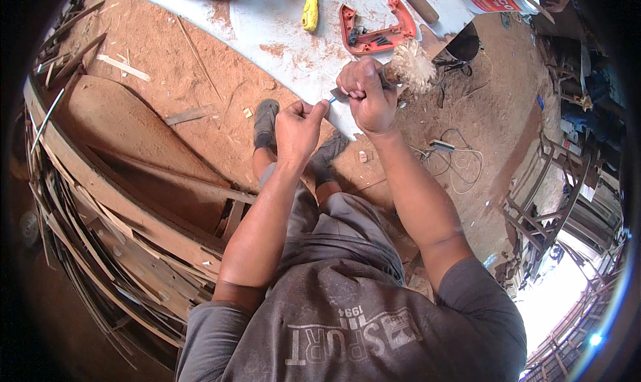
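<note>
L hand (298, 129): fingers pinched tight on blue wire (332, 100).
R hand (368, 95): fingers wrapped rd frayed-end tool (412, 66).
Wire axis: btwn hands, L nearer; I see it run up-right, prob. to dark blade (340, 94).

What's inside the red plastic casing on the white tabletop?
Small black pieces lie inside the red casing, too small to identify. Whatever is beneath the casing's solid parts is covered and cannot be seen.
</note>
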The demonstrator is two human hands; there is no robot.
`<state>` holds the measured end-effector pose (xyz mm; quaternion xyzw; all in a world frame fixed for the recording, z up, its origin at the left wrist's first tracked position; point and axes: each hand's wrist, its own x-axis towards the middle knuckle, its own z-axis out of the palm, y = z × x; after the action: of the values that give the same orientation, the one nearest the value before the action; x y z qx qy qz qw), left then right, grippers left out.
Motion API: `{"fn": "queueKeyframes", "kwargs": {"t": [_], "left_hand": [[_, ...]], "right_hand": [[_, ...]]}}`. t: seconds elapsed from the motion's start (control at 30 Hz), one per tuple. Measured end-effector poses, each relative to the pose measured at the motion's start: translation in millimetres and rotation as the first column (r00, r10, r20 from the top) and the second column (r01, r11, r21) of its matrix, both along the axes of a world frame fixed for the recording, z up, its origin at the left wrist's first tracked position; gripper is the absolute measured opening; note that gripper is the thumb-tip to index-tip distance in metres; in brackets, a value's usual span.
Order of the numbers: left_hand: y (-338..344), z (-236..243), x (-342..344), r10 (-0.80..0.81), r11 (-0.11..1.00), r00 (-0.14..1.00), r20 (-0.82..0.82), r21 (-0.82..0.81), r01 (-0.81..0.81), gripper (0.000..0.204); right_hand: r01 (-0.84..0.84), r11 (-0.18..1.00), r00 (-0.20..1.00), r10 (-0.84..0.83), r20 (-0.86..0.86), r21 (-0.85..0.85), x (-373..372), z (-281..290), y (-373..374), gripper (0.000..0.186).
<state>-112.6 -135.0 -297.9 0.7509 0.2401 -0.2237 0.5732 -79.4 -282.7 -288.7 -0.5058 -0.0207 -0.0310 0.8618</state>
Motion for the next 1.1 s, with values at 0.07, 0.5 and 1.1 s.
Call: {"fn": "queueKeyframes", "kwargs": {"t": [0.07, 0.5, 1.1], "left_hand": [[-1.5, -7.4, -3.5, 0.033, 0.999, 0.999, 0.028, 0.006, -0.033, 0.038], [-6.9, 11.3, 0.3, 0.06, 0.996, 0.998, 0.019, 0.064, -0.061, 0.038], [-11.5, 9.5, 2.3, 0.055, 0.987, 0.995, 0.079, 0.147, -0.066, 0.042]], "right_hand": [[-0.024, 1.0, 1.0, 0.024, -0.006, -0.007, -4.9, -1.7, 1.6, 0.036], [0.07, 0.989, 0.989, -0.052, 0.135, -0.133, -8.0, 8.5, 15.8, 0.046], [0.065, 0.943, 0.953, 0.038, 0.3, -0.325, -17.5, 1.4, 13.4, 0.047]]}}
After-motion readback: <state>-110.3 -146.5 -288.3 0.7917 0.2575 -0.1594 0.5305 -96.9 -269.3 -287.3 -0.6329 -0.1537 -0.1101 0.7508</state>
